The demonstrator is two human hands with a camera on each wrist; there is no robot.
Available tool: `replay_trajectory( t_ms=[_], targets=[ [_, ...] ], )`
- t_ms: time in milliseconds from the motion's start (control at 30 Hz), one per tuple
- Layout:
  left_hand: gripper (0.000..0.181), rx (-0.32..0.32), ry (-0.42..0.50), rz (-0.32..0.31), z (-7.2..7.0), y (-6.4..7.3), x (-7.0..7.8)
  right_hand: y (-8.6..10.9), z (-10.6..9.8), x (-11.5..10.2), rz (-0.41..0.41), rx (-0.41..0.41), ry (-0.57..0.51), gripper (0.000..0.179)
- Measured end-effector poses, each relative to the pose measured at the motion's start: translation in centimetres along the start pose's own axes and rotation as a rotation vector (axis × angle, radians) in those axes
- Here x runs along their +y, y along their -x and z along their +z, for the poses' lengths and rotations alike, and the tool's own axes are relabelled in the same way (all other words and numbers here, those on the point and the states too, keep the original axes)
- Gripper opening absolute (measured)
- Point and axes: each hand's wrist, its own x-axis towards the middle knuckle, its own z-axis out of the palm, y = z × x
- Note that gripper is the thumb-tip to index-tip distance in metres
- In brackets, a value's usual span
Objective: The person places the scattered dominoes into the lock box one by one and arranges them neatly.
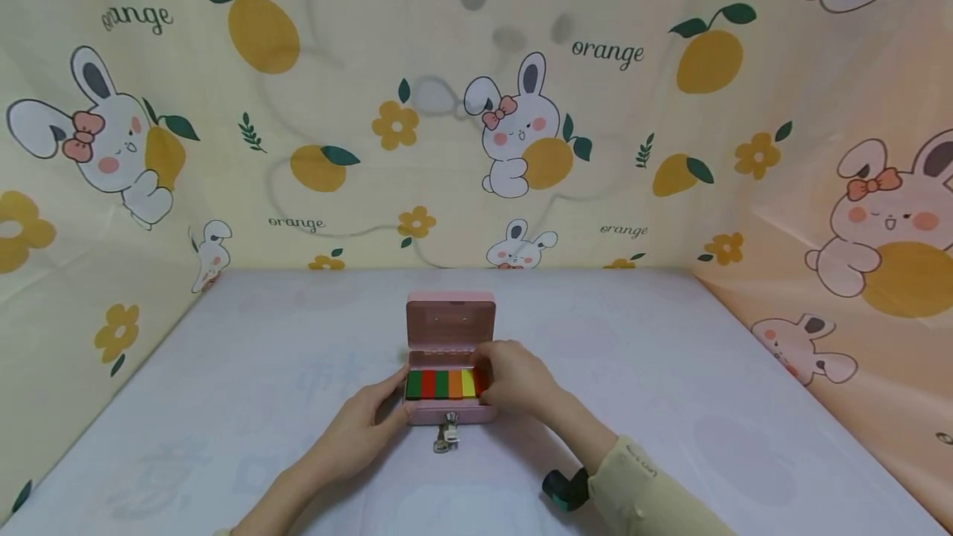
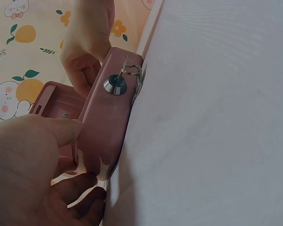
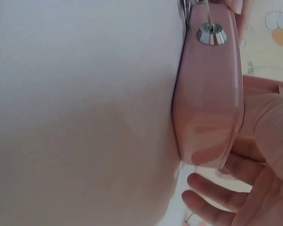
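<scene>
A pink metal cash box (image 1: 450,413) sits on the table with its lid (image 1: 450,325) raised. Inside lies a row of colored blocks (image 1: 442,385), green, red, orange and yellow. My left hand (image 1: 359,430) grips the box's left end, its thumb at the front corner. At the right end, my right hand (image 1: 517,375) reaches over the rim, finger and thumb about a red block (image 1: 480,380) that it partly covers. In the right wrist view its other fingers (image 3: 217,190) stick out beside the box. Keys (image 1: 445,439) hang from the front lock (image 2: 115,84).
The box stands on a white-covered table (image 1: 640,370). Behind and at both sides hangs a cloth (image 1: 447,23) printed with rabbits and oranges. A black object (image 1: 564,490) is near the right wrist, by the light sleeve (image 1: 648,490).
</scene>
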Motion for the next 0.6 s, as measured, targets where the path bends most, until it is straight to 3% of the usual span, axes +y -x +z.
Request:
replay_trajectory(
  t_ms=[400,600],
  targets=[
    [0.066,-0.008,0.013,0.016,-0.01,0.06,0.06,0.02,0.01,-0.77,0.030,0.019,0.096,0.040],
    [0.065,-0.011,0.001,0.031,0.09,0.14,-0.02,0.26,-0.17,-0.68,0.014,0.021,0.051,0.038]
  ],
)
